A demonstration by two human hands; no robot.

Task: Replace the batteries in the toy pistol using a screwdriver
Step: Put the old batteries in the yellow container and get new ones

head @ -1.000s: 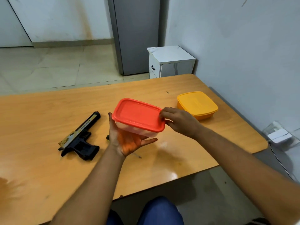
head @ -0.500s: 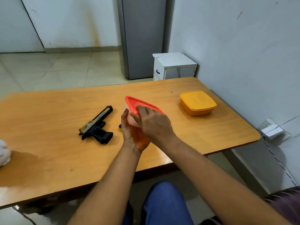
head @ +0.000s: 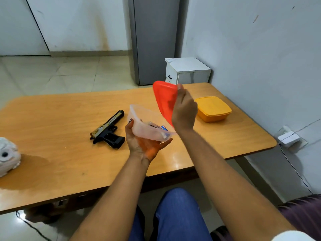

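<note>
Box open, lid off in my right hand

My left hand cradles the clear plastic box from below, thumb hooked over its near rim and fingers curled under it, the box tilted above the worktop. My right hand grips the red lid, lifted clear of the box and standing nearly on edge. Inside the box lie batteries, blurred through the wall. The toy pistol lies flat on the worktop just left of my left hand, barrel pointing away from me. A closed yellow box sits to the right near the wall, and a white paper roll rests at the far left edge. No screwdriver shows.
</note>
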